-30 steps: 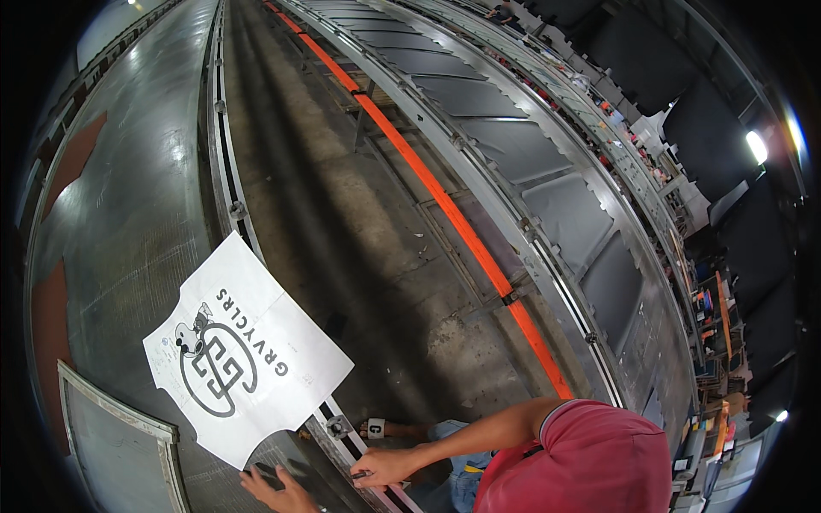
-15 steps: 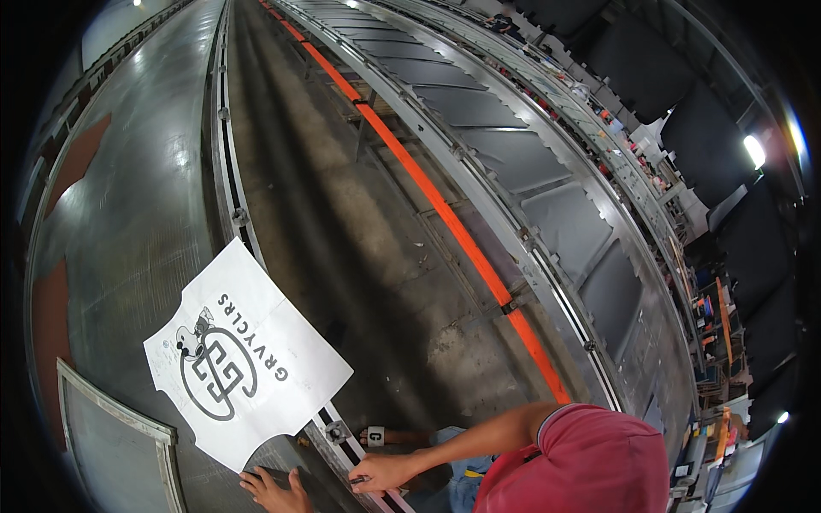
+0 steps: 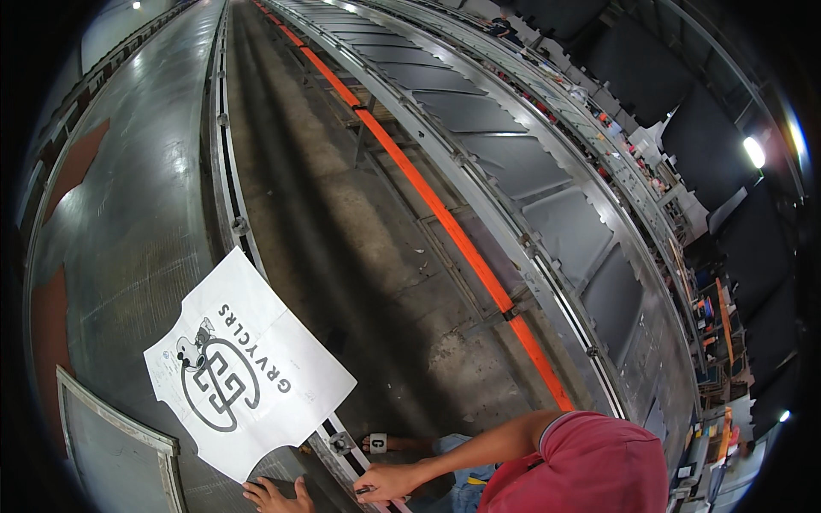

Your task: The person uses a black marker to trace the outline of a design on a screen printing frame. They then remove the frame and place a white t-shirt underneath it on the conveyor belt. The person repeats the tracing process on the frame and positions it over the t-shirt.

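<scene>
A white shirt-shaped paper sheet (image 3: pixel 299 363) with a black printed design lies on the long grey table (image 3: pixel 162 214), its right side reaching across the metal rail. Fingers spread, my left hand (image 3: pixel 280 496) rests by the near edge of the sheet. My right hand (image 3: pixel 389 483) is closed over the rail at the table's edge, gripping a small dark stick-like object (image 3: pixel 366 490). Most of that object is hidden by the fingers, so its exact kind does not show.
A framed screen (image 3: pixel 120 427) lies at the lower left of the table. Reddish-brown patches (image 3: pixel 79 162) mark its far left side. Along the rail (image 3: pixel 224 154) sit metal stops. Across the floor aisle, an orange bar (image 3: pixel 445 222) runs beside another long table with dark panels (image 3: pixel 564 227).
The view has shifted slightly, so the sheet and both hands appear a little lower. Both hands keep the same pose, and the sheet stays in place on the table.
</scene>
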{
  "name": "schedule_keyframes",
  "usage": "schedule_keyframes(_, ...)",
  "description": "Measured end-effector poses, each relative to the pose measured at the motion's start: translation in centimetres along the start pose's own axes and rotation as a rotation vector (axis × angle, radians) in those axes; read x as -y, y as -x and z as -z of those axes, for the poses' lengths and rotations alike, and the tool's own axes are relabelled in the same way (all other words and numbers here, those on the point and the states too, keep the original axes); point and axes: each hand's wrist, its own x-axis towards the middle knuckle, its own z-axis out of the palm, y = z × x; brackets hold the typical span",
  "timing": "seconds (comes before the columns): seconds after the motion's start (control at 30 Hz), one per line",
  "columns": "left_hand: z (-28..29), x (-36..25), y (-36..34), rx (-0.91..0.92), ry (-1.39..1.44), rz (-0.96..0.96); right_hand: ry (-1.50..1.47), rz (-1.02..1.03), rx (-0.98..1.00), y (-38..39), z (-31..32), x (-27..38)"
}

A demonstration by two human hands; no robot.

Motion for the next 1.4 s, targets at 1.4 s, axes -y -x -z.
schedule_keyframes(1.4,-0.7,-0.2,-0.2,-0.009,-0.044,0.02,-0.016,0.03,0.034,0.1,0.3,0.1)
